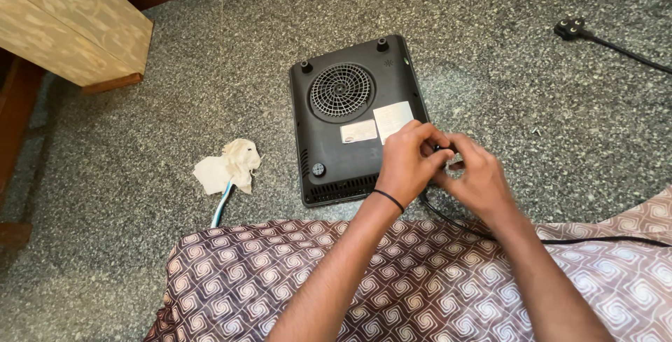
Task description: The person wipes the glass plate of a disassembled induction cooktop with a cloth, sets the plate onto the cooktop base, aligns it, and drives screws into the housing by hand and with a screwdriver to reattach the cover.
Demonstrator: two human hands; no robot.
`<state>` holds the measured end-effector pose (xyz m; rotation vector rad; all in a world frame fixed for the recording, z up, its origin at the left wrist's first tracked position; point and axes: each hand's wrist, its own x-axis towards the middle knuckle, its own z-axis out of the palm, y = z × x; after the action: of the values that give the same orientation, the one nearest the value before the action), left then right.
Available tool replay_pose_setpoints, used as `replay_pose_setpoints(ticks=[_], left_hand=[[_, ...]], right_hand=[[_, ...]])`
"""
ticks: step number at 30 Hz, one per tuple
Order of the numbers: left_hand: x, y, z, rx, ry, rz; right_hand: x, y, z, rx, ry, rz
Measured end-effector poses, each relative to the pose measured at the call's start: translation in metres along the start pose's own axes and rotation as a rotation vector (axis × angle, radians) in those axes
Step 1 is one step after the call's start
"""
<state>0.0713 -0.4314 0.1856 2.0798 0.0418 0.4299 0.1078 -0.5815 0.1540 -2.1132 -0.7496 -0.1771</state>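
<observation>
A black induction cooktop (336, 125) lies upside down on the speckled floor, its round fan grille (341, 91) and two pale labels facing up. My left hand (407, 162) and my right hand (476, 174) meet at the cooktop's near right corner. Both pinch a small black part there, where the black power cord (455, 221) leaves the body; the part itself is mostly hidden by my fingers. A thin black band circles my left wrist. The cord runs right across my lap.
A crumpled white cloth (227, 167) with a blue-white handle under it lies left of the cooktop. A black plug (572, 30) rests at the far right. A patterned wooden furniture corner (70, 27) stands at upper left. Brown patterned fabric (392, 279) covers my legs.
</observation>
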Motion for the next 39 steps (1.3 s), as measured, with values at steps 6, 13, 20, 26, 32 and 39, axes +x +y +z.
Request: replay_pose_setpoints(ticks=[6, 13, 20, 26, 32, 39], left_hand=[[0.002, 0.001, 0.001, 0.064, 0.012, 0.028], [-0.002, 0.007, 0.008, 0.035, 0.041, -0.042], [-0.044, -0.059, 0.038, 0.018, 0.235, -0.689], [-0.092, -0.114, 0.094, -0.379, 0.177, -0.977], [-0.094, -0.125, 0.109, -0.329, 0.315, -0.953], [-0.105, -0.115, 0.102, -0.239, 0.355, -0.825]], right_hand=[[-0.001, 0.008, 0.001, 0.008, -0.115, 0.141], [-0.004, 0.015, 0.002, 0.000, -0.090, 0.074], [0.002, 0.012, -0.001, 0.052, -0.053, 0.164], [-0.002, 0.010, -0.002, 0.056, -0.043, 0.135], [-0.001, 0.005, -0.004, 0.044, -0.065, 0.185], [0.000, 0.007, -0.004, 0.058, -0.082, 0.190]])
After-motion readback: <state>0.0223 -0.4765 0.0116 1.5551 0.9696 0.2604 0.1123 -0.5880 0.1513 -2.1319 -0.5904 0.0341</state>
